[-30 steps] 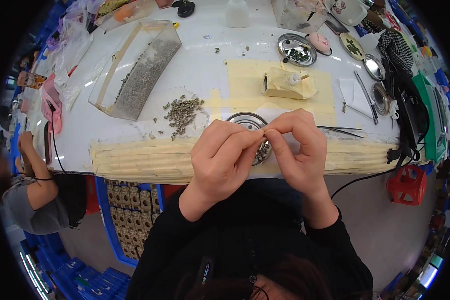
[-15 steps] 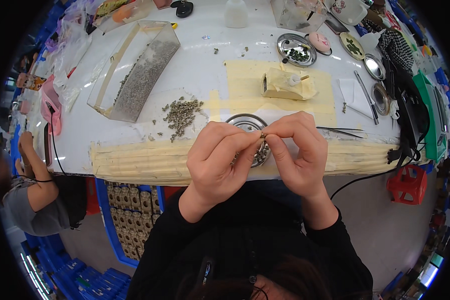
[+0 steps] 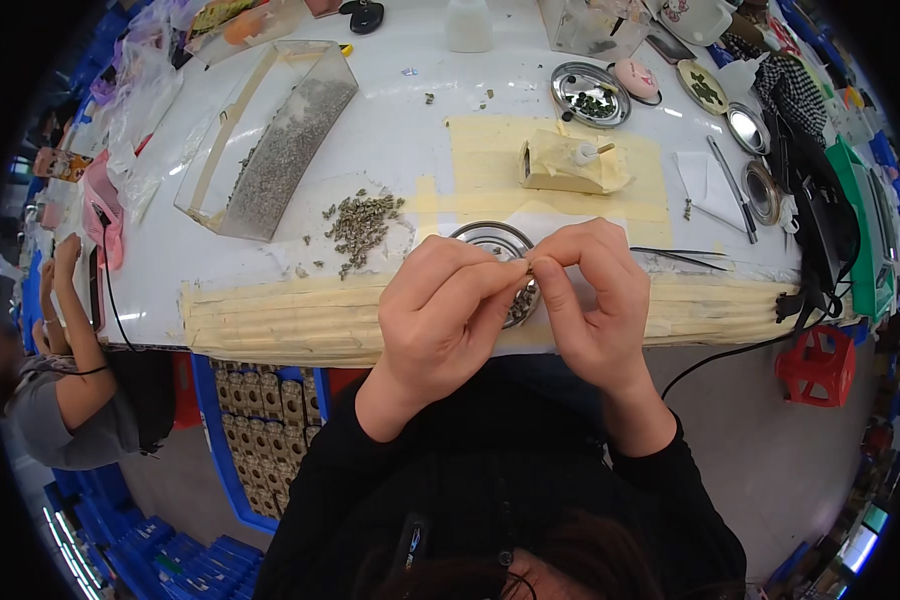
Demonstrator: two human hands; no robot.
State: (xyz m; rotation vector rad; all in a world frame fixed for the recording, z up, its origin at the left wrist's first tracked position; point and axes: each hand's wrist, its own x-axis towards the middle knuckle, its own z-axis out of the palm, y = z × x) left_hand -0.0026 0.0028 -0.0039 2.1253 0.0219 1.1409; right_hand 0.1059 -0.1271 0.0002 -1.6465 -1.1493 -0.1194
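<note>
My left hand [image 3: 438,305] and my right hand [image 3: 598,300] meet fingertip to fingertip over a round steel dish [image 3: 485,228]. Thumb and forefinger of each are pinched on one tiny metal part [image 3: 530,268], mostly covered by the fingertips. Small metal pieces [image 3: 520,304] lie in the dish, partly hidden behind my hands. To the left, a loose pile of similar small grey-brown metal parts [image 3: 363,228] rests on the white table. Thin dark tweezers [image 3: 678,256] lie just right of my right hand.
A clear bin of tiny metal parts [image 3: 295,140] stands at the left. A tape-wrapped block [image 3: 562,163] sits beyond my hands; a steel dish of dark green pieces [image 3: 590,95] is farther back. Below the table edge is a blue tray of metal parts [image 3: 260,430]. Another person's arm [image 3: 75,320] shows at left.
My hands stay pinched together, with the fingertips slightly shifted and the small part less visible between them. The other person's forearm at the left has swung upward and to the right.
</note>
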